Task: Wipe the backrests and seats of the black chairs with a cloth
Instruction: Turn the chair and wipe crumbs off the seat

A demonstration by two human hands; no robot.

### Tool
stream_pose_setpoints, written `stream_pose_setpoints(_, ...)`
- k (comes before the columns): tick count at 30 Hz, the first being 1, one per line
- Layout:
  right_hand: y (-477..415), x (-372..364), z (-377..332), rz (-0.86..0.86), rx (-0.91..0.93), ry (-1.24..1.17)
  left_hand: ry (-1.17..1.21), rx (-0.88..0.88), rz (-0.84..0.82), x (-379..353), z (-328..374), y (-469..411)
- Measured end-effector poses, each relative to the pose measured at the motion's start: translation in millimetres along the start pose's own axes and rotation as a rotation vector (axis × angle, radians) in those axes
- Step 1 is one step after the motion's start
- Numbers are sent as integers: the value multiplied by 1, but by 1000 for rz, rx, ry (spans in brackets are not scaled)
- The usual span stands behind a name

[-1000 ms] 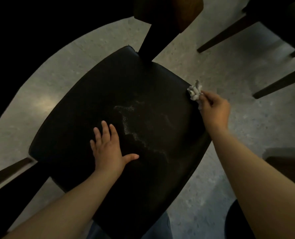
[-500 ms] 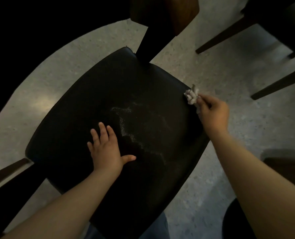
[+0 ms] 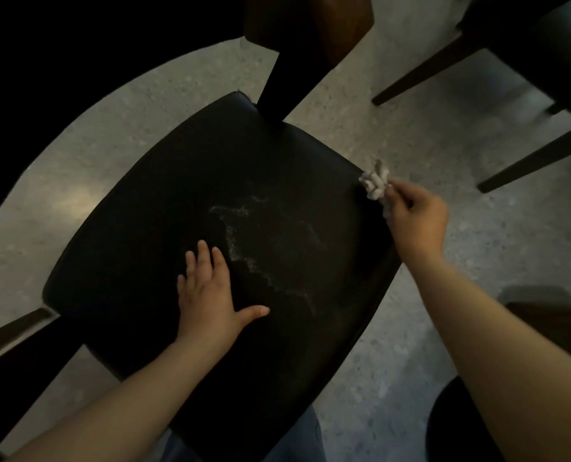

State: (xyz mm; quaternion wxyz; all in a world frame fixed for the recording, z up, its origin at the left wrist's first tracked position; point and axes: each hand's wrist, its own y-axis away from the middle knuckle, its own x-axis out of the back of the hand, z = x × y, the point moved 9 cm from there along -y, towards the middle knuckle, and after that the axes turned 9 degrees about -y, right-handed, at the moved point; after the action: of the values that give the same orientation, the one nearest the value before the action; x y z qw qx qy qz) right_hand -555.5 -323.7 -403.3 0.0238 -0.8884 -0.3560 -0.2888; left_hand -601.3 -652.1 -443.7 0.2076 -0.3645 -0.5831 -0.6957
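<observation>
A black chair seat (image 3: 150,228) fills the middle of the view, with a pale dusty smear (image 3: 260,248) near its centre. My left hand (image 3: 207,295) lies flat on the seat with fingers spread, just left of the smear. My right hand (image 3: 417,221) pinches a small crumpled white cloth (image 3: 375,185) at the seat's right edge. The chair's dark backrest post (image 3: 287,78) rises from the far edge of the seat, with a brown panel above it.
Grey speckled floor (image 3: 427,111) surrounds the seat. Dark legs of another chair (image 3: 427,75) cross the upper right. A chair leg (image 3: 14,331) sticks out at lower left. A dark round shape (image 3: 450,425) sits at the bottom right.
My right hand has shifted the cloth slightly along the seat's right edge. My left hand stays flat on the seat.
</observation>
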Motion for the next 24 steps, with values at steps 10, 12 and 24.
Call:
stream_pose_setpoints(10, 71, -27, 2, -179, 60, 12, -73, -1, -38, -18, 11, 5)
stream_pose_setpoints(12, 52, -11, 4, -84, 59, 2, -87, 6, -43, -19, 11, 5)
stream_pose_setpoints(24, 74, -21, 8, -102, 55, -18, -115, 7, -54, -21, 13, 4)
